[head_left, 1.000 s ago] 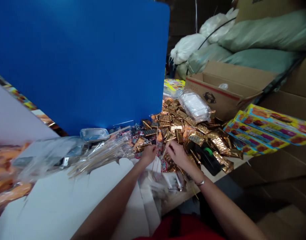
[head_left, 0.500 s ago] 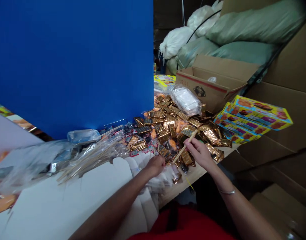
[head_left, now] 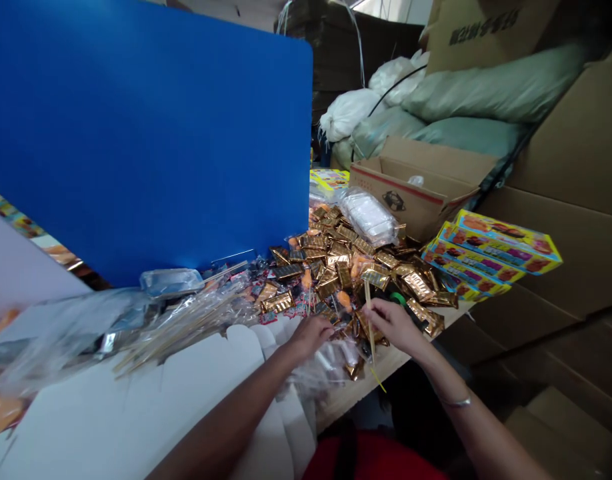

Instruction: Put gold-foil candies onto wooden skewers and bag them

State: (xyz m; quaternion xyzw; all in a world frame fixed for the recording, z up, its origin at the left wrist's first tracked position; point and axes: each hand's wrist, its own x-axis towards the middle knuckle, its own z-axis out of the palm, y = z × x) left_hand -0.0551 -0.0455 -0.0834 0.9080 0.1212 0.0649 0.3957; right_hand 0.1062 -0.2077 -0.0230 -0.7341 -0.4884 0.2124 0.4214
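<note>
Head-worn view, facing forward and down, table (head_left: 390,362) close below

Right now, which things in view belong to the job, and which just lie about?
Likely in use:
wooden sticks, in the right hand
clear bags, by the left hand
gold packets, beyond both hands

Apparently lying about:
blue panel
open carton
stuffed sacks

the person wears a red top (head_left: 386,460), seemingly silver bracelet (head_left: 459,403).

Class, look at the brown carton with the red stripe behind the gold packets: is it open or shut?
The carton is open: a flap stands raised, and its inside shows.
</note>
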